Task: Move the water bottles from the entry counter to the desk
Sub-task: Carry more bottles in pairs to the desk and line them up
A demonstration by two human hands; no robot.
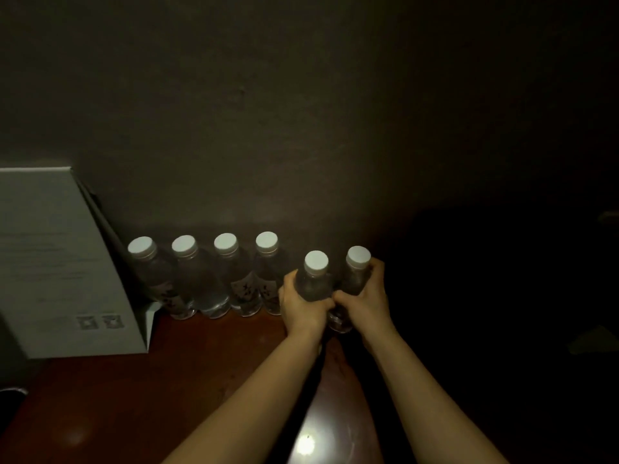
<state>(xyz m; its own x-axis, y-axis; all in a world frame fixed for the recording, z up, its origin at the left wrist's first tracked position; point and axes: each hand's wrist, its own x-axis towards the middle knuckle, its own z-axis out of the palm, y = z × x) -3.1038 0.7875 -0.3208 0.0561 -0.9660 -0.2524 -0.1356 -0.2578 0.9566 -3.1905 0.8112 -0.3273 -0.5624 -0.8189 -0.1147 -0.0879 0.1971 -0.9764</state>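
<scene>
Dim light; wide view looking down at a reddish-brown table (140, 406) against a dark wall (268, 112).

Six clear water bottles with white caps, all upright. Four stand in a row at the back of the table, close to the wall, sides nearly touching: first bottle (152, 272), second bottle (192, 276), third bottle (231, 272), fourth bottle (268, 269), counted from the left. The third and fourth show dark printed labels; I cannot read the print.

The other two are in my hands, to the right of the row and slightly nearer to me. My left hand (303, 304) is wrapped around the body of the fifth bottle (315, 276), fingers closed on it below the neck. My right hand (366, 293) is wrapped around the sixth bottle (356, 266), fingers curled over its right side up near the cap. The two hands touch each other at the thumbs, and the two bottles sit side by side. The base of one shows just below my hands; whether it rests on the table or is lifted I cannot tell.

At left a pale box (63, 262) stands on the table, tilted, just beside the first bottle. Its face carries faint print and two small square codes.

A bright light reflection (306, 445) shows on the table between my forearms.

The area right of my right arm is too dark to make out.
</scene>
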